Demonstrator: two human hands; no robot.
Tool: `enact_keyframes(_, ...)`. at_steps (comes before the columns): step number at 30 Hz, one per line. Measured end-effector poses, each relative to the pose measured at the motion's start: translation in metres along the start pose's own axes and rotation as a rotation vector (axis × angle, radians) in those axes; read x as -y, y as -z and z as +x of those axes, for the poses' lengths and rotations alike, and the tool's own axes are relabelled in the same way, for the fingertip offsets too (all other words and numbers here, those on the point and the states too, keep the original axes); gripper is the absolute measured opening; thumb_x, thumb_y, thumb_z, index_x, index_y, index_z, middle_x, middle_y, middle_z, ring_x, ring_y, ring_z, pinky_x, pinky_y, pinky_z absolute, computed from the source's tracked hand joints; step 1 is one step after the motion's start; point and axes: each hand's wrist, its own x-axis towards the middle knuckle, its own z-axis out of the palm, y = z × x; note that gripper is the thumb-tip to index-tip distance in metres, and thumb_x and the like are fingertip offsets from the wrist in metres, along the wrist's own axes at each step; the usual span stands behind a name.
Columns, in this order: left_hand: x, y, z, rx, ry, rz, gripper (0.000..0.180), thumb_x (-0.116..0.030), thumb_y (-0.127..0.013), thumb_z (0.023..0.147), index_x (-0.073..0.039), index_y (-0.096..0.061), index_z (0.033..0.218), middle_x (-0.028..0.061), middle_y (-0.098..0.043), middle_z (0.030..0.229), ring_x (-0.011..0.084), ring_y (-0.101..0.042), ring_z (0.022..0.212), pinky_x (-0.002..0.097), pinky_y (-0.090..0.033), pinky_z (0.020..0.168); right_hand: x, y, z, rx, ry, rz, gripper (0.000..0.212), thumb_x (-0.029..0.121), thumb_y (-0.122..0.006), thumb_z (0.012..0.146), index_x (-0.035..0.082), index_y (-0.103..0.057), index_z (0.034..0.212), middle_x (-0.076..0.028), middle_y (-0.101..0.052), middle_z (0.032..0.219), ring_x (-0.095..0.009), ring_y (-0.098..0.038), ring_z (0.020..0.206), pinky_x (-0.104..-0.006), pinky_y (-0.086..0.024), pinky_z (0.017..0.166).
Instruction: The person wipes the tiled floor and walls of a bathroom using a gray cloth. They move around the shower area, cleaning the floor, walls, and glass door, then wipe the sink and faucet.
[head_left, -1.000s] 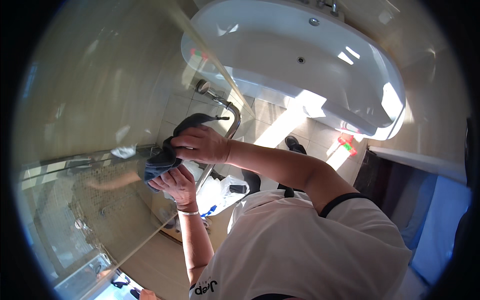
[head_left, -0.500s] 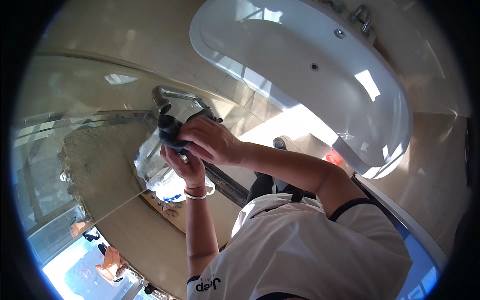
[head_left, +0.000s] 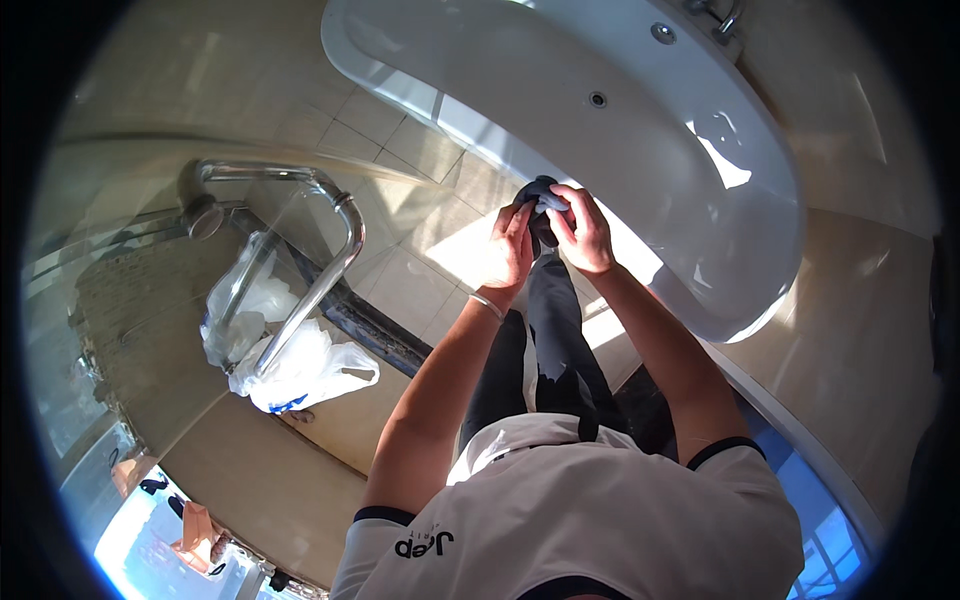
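A bunched dark grey cloth [head_left: 538,192] is pinched between my two hands, in front of my legs and beside the tub's outer wall. My left hand [head_left: 510,248] grips its left side, fingers pointing up and closed on the fabric. From the right, my right hand [head_left: 585,235] holds the other side with thumb and fingers. Parts of the cloth hide behind my fingers. To the left of my hands, a shiny curved metal handle [head_left: 350,240] is fixed at a glass panel, apart from the cloth.
A white bathtub [head_left: 500,90] stands ahead and to the right, with a chrome faucet [head_left: 728,22] at its far side. White plastic bags [head_left: 305,365] sit by the handle at left, near a dark sill [head_left: 370,325]. Sunlight falls on the tiled floor [head_left: 400,290].
My hands have moved with the cloth from beside the metal handle to the right, near the tub. The view has shifted, and the handle now shows whole.
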Motion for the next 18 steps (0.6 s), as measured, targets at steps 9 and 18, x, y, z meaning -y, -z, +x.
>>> enact_keyframes(9,0.079,-0.106,0.023,0.324,0.050,0.326,0.054,-0.017,-0.062,0.092,-0.004,-0.048,0.142,0.0112,-0.044,0.149,0.0290,-0.037,0.142,0.0461,-0.029,0.119,-0.139,-0.045,-0.022,0.189,0.026,-0.393,0.037,0.007,-0.065,0.087,0.003,-0.060,0.124,-0.013,-0.048,0.139,-0.036,-0.049,0.126,-0.0458,-0.044,0.106)
enact_keyframes(18,0.125,-0.072,0.095,0.058,0.291,0.411,0.050,-0.017,-0.042,0.101,-0.004,-0.039,0.150,0.0164,-0.036,0.156,0.0349,-0.028,0.148,0.0485,-0.021,0.121,-0.137,-0.120,0.077,0.323,0.232,-0.316,0.048,0.008,-0.058,0.086,0.003,-0.056,0.134,-0.010,-0.045,0.148,-0.033,-0.046,0.132,-0.0445,-0.041,0.109)
